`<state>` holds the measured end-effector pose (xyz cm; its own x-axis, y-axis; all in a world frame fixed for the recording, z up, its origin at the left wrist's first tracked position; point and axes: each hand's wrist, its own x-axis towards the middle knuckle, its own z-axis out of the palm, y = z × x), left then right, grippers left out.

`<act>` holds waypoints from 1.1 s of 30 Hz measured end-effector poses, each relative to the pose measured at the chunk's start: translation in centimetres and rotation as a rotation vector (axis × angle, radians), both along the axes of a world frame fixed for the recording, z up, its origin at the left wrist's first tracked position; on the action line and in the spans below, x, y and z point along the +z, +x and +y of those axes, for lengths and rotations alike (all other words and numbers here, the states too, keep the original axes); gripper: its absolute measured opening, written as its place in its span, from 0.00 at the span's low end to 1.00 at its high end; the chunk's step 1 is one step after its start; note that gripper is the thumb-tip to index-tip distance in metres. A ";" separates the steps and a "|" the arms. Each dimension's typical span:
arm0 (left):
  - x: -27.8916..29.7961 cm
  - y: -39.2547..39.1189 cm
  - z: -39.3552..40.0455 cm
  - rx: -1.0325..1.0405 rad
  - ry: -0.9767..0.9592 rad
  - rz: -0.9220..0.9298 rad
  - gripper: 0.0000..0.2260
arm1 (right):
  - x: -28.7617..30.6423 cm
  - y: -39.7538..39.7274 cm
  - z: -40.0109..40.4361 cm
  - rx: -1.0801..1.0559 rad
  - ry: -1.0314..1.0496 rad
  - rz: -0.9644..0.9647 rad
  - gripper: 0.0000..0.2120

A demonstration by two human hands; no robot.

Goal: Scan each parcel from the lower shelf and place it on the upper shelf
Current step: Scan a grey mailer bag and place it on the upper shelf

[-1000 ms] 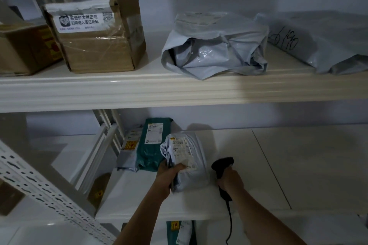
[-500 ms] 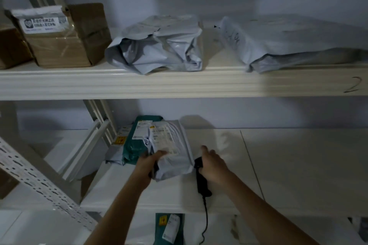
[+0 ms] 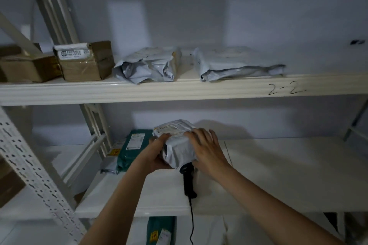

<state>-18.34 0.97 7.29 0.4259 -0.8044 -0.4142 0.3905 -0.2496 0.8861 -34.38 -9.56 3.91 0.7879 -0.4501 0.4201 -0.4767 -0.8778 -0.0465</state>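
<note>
Hands clasping grey parcel [image 3: 177,145] from both sides: left hand [image 3: 157,155] curled under its near left edge, right hand [image 3: 207,151] spread flat, fingers straight, over its right side, likely to steady the soft bag for lifting off lower shelf [image 3: 278,175]. Scanner [image 3: 188,181] lying let go just below the parcel, where half a second ago the right hand rested on it. Upper shelf [image 3: 179,89] bare right of the bags, so room to land.

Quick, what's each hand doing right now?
Left hand: grips the grey parcel from the left side.
Right hand: open, fingers spread, resting on the parcel's right side.
</note>
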 end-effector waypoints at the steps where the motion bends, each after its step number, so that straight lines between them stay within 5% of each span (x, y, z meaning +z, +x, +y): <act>1: 0.6 -0.3 0.4 -0.008 0.033 -0.089 0.26 | 0.7 -1.1 0.3 -0.003 0.008 -0.019 0.47; 5: 3.1 -2.6 2.8 0.013 0.083 -0.528 0.34 | 3.7 -5.2 1.8 -0.056 0.014 -0.056 0.47; 9: 4.9 -7.2 5.6 -0.116 -0.302 -0.999 0.38 | 6.8 -9.7 4.4 -0.163 0.080 -0.026 0.47; 12: 6.2 -11.4 6.6 -0.252 -0.375 -1.239 0.45 | 8.9 -13.0 6.3 -0.212 0.186 0.009 0.45; 18: 8.0 -19.1 6.6 -0.398 -0.294 -1.407 0.50 | 12.5 -19.4 8.7 -0.277 0.247 0.083 0.44; 25: 11.4 -26.4 4.7 -0.365 -0.331 -1.588 0.46 | 17.1 -27.3 8.2 -0.286 0.305 0.014 0.51; 33: 18.1 -34.8 -1.1 -0.278 -0.400 -1.645 0.47 | 23.2 -36.4 1.5 -0.174 0.287 -0.076 0.47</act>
<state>-53.17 -0.13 25.41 0.0060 -0.8587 0.5124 -0.9384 0.1722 0.2996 -70.76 -8.07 27.15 0.6601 -0.6836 0.3115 -0.6039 -0.7295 -0.3212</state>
